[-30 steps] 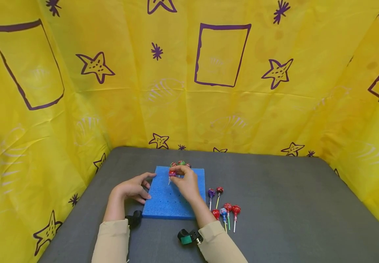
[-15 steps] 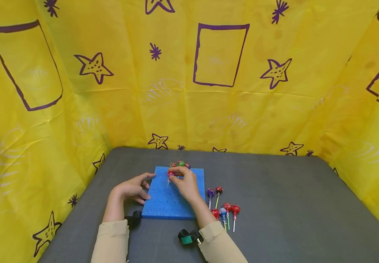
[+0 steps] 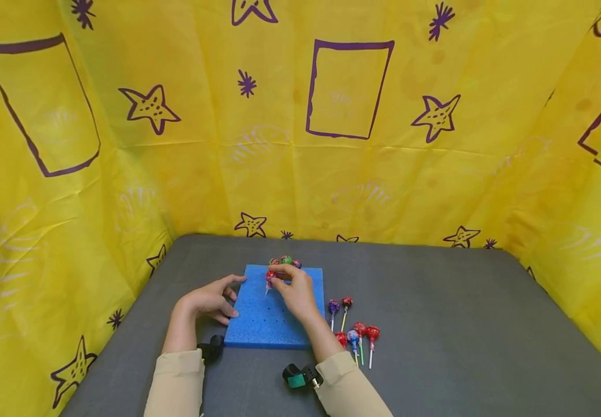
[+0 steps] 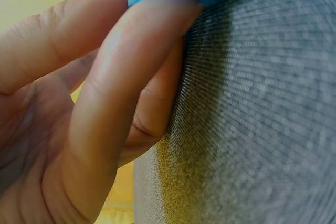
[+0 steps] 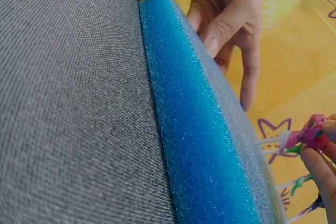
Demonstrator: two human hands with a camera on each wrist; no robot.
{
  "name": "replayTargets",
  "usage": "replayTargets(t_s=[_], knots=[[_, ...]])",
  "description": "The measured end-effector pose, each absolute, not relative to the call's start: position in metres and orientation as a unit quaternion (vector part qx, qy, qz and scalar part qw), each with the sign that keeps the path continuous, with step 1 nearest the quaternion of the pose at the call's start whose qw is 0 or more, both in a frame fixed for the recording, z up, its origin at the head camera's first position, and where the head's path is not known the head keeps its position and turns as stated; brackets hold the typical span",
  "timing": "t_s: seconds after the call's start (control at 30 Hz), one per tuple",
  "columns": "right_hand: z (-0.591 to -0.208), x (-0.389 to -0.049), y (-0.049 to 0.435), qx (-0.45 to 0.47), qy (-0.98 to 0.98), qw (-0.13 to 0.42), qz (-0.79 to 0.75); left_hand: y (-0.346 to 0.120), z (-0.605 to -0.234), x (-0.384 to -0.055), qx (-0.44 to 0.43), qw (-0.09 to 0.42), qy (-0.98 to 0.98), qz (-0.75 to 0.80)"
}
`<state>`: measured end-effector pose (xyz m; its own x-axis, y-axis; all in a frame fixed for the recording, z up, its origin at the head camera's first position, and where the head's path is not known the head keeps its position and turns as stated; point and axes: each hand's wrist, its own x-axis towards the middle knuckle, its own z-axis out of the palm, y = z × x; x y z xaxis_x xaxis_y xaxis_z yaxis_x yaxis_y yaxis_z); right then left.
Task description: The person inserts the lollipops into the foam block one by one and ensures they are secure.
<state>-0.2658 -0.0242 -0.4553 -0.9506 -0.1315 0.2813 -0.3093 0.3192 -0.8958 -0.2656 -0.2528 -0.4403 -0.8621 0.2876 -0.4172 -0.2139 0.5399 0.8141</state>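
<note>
My right hand (image 3: 298, 292) pinches the wrapped head of a red-pink lollipop (image 3: 270, 277) over the blue foam block (image 3: 243, 333). Its white stick points down to the foam; whether the tip sits in a hole I cannot tell. Beyond that hand, several lollipops (image 3: 286, 260) stand along the block's far side, their sticks partly visible in the right wrist view. My left hand (image 3: 210, 298) rests against the block's left edge, thumb and index finger spread apart. In the left wrist view the thumb (image 4: 113, 77) touches the blue foam.
Right of the block, several lollipops lie on the dark grey table (image 3: 436, 324), among them a purple one (image 3: 334, 306) and a red one (image 3: 372, 332). Small holes dot the foam's top. Yellow printed cloth (image 3: 352, 191) surrounds the table.
The lollipop in my right hand has shifted very slightly left and down over the foam. My left hand stays at the block's edge.
</note>
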Motion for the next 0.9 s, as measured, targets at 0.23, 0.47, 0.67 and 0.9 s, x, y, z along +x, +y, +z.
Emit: replayTargets(t_s=[0.23, 0.47, 0.67, 0.9], knots=[[-0.455, -0.267, -0.023, 0.132, -0.815, 0.098, 0.556, -0.252, -0.440, -0.267, 0.022, 0.263, 0.837, 0.479], [-0.454, -0.267, -0.021, 0.130, -0.819, 0.103, 0.549, -0.251, -0.441, -0.266, 0.022, 0.265, 0.838, 0.478], [-0.454, -0.267, -0.018, 0.131, -0.819, 0.109, 0.548, -0.251, -0.440, -0.266, 0.022, 0.263, 0.840, 0.474], [-0.449, -0.264, -0.011, 0.136, -0.814, 0.105, 0.555, -0.254, -0.438, -0.266, 0.027, 0.272, 0.841, 0.468]])
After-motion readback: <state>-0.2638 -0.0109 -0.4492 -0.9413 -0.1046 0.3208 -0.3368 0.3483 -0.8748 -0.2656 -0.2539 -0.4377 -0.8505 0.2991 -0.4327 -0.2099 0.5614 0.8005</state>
